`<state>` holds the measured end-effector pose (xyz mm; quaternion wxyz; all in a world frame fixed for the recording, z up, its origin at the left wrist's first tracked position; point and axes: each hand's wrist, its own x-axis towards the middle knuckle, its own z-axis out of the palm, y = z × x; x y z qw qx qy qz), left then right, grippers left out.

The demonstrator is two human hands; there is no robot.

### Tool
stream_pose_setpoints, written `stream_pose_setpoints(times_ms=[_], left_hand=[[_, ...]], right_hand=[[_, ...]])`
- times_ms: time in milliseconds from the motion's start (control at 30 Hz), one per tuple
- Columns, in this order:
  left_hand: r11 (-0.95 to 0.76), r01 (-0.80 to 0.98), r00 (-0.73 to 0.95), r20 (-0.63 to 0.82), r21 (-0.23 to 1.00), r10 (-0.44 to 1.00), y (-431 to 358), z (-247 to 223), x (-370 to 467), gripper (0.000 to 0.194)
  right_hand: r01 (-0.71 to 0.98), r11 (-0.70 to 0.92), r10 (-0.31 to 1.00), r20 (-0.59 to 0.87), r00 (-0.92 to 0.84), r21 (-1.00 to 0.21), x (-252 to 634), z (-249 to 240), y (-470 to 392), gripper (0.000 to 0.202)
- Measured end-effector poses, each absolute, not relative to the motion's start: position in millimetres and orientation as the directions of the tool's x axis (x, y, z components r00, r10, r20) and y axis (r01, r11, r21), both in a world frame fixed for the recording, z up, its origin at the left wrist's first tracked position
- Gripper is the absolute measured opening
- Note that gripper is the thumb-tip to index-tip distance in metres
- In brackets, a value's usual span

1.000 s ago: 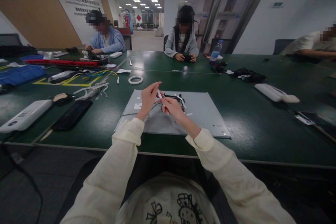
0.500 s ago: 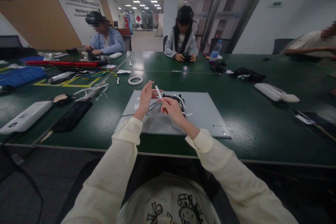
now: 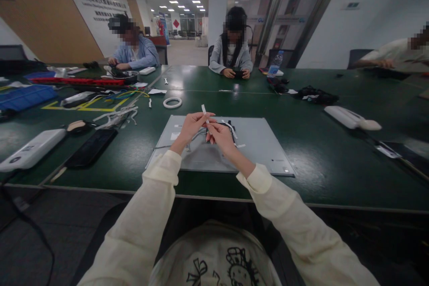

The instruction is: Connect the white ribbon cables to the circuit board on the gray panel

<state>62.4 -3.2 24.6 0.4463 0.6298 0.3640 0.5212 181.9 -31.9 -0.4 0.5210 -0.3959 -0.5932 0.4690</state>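
Note:
A short white strip of tape stands up between my two hands. My left hand pinches it with thumb and finger. Its lower end is in the closed fingers of my right hand. Both hands are above a flat grey panel lying on the table. Behind my right hand, a black-framed part sits on the panel, with white tape pieces at its edge. Grey cables run left from it, partly hidden by my hands.
A white tape roll lies beyond the panel on the green table. To the left are a black phone, a white device and a blue tray. Another white device is at right. Several people sit around the table.
My left hand has gone from loosely spread fingers beside the tape to a pinch on it. My right hand has barely moved and keeps its hold.

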Motion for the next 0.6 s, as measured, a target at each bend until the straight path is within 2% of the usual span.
stream_pose_setpoints(times_ms=[300,600], left_hand=[[-0.329,-0.032,0.192,0.329,0.944,0.925,-1.5,22.6,64.6,0.050],[-0.264,-0.080,0.038,0.267,0.961,0.963,5.6,25.9,53.7,0.053]], right_hand=[[-0.002,0.258,0.958,0.256,-0.126,-0.966,181.3,-1.6,-30.3,0.028],[0.000,0.264,0.950,0.260,-0.173,-0.964,180.6,1.3,-36.7,0.034]])
